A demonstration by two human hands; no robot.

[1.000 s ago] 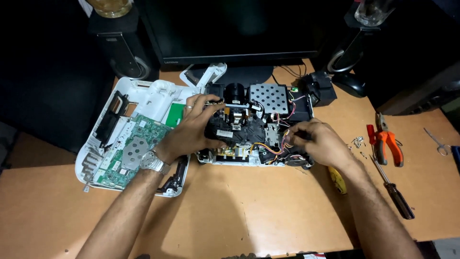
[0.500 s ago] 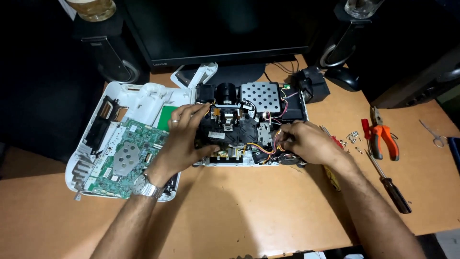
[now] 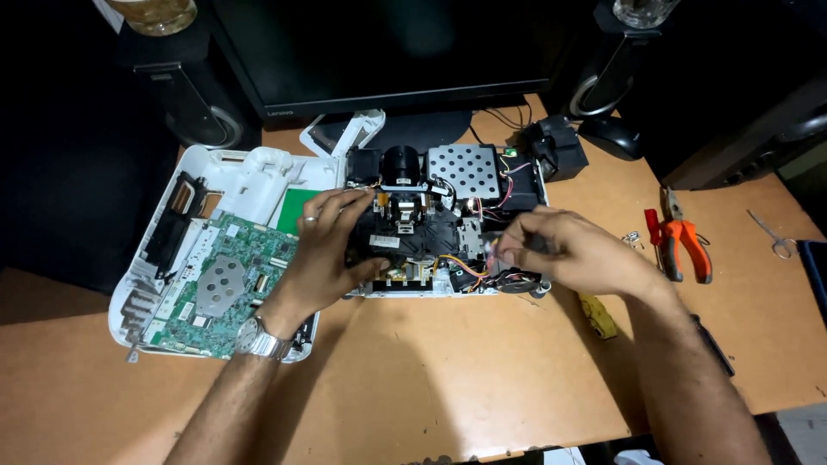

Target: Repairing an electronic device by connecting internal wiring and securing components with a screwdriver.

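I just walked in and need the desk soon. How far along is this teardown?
Done: the white cover with its green circuit board lies off to the side. In hand: the left hand steadies the black inner block; the right hand pinches at the wires. Left: that block still sits in the base.

Your wooden desk (image 3: pixel 413 379) carries the opened projector (image 3: pixel 431 224), its white cover (image 3: pixel 241 185), orange pliers (image 3: pixel 685 241), a monitor stand (image 3: pixel 405 129) and speakers (image 3: pixel 194 103).
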